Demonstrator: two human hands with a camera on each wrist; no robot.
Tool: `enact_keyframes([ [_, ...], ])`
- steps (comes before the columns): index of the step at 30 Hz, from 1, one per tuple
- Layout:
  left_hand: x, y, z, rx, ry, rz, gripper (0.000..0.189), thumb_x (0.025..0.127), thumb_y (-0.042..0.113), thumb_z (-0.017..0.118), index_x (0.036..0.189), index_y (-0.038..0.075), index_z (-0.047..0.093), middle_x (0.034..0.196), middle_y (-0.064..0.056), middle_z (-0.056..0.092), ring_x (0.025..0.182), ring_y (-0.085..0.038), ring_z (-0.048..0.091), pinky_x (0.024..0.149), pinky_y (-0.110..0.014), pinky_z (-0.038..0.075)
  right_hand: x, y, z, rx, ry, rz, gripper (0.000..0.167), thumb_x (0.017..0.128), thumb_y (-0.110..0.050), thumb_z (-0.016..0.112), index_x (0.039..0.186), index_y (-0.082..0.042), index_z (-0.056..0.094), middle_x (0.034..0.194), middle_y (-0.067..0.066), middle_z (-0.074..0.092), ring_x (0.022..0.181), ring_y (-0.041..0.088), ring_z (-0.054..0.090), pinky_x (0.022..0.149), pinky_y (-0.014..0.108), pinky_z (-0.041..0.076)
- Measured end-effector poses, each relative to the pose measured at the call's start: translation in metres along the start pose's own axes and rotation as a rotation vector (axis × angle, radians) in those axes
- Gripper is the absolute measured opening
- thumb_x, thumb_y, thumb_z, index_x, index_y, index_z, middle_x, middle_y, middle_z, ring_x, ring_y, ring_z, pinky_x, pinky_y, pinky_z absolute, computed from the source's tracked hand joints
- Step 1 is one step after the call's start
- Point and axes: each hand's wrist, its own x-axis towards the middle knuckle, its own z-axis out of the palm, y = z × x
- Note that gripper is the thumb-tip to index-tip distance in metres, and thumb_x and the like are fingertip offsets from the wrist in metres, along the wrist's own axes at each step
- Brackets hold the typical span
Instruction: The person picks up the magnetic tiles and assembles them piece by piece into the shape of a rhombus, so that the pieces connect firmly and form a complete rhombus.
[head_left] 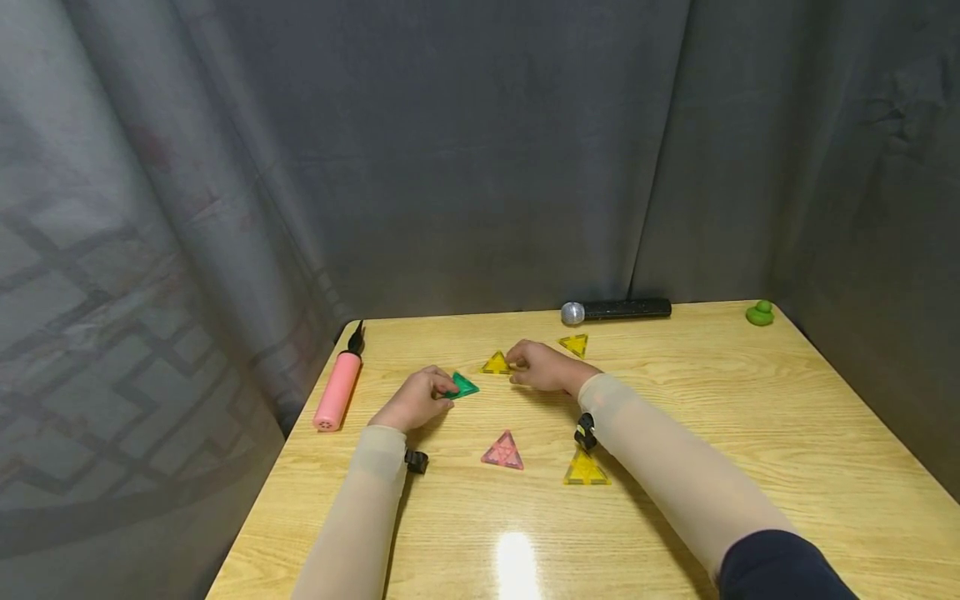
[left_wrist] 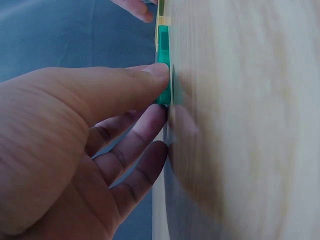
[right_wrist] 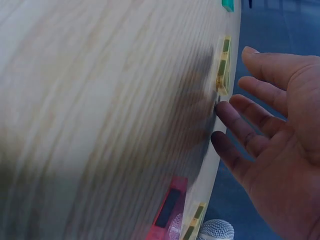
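Observation:
My left hand (head_left: pixel 416 398) pinches the left corner of a translucent green triangular tile (head_left: pixel 463 385) lying on the table. In the left wrist view, the thumb presses the green tile (left_wrist: pixel 163 47); the index finger is mostly hidden behind it. Just right of that tile lies a yellow triangular tile (head_left: pixel 496 364). Beside its right edge is my right hand (head_left: pixel 546 367), fingers spread and loosely bent. The right wrist view shows a gap between the thumb and this yellow tile (right_wrist: pixel 224 65). Closer to me lies a pink triangular tile (head_left: pixel 504 451).
Another yellow tile (head_left: pixel 587 468) lies near my right forearm, and one more yellow tile (head_left: pixel 574 345) is behind the right hand. A microphone (head_left: pixel 622 310) and a green toy duck (head_left: pixel 760 313) sit along the back edge. A pink hand pump (head_left: pixel 340 387) lies at the left edge.

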Motion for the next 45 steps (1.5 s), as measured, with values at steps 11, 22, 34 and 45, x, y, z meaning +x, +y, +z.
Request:
enact_keyframes([
  [11, -0.001, 0.001, -0.001, -0.039, 0.002, -0.005, 0.022, 0.095, 0.003, 0.078, 0.116, 0.006, 0.079, 0.121, -0.003, 0.062, 0.111, -0.023, 0.063, 0.098, -0.04, 0.055, 0.005, -0.004, 0.005, -0.133, -0.017, -0.09, 0.035, 0.103, -0.01, 0.068, 0.137, -0.001, 0.066, 0.146, 0.016, 0.055, 0.136, 0.033, 0.053, 0.112, 0.047, 0.045],
  [22, -0.003, 0.003, -0.002, -0.047, -0.001, 0.001, 0.021, 0.095, 0.002, 0.077, 0.116, 0.005, 0.079, 0.121, -0.004, 0.062, 0.11, -0.024, 0.063, 0.097, -0.041, 0.055, 0.006, -0.007, 0.005, -0.296, -0.058, -0.092, 0.041, 0.105, -0.016, 0.067, 0.143, -0.002, 0.063, 0.151, 0.017, 0.05, 0.141, 0.035, 0.048, 0.116, 0.047, 0.041],
  [34, -0.002, 0.003, -0.001, -0.04, -0.009, 0.008, 0.022, 0.095, 0.002, 0.077, 0.117, 0.004, 0.078, 0.121, -0.003, 0.061, 0.108, -0.024, 0.062, 0.095, -0.041, 0.055, -0.005, 0.0, -0.004, -0.306, -0.037, -0.102, 0.036, 0.104, -0.015, 0.069, 0.137, -0.002, 0.068, 0.134, 0.013, 0.061, 0.129, 0.032, 0.057, 0.11, 0.046, 0.047],
  [45, 0.003, 0.011, 0.008, -0.011, -0.056, 0.055, 0.026, 0.097, 0.007, 0.077, 0.122, 0.006, 0.077, 0.125, -0.002, 0.06, 0.112, -0.021, 0.061, 0.095, -0.037, 0.055, -0.02, 0.014, -0.014, -0.289, -0.02, -0.091, 0.037, 0.101, -0.016, 0.073, 0.135, -0.001, 0.07, 0.122, 0.01, 0.064, 0.112, 0.026, 0.061, 0.099, 0.045, 0.052],
])
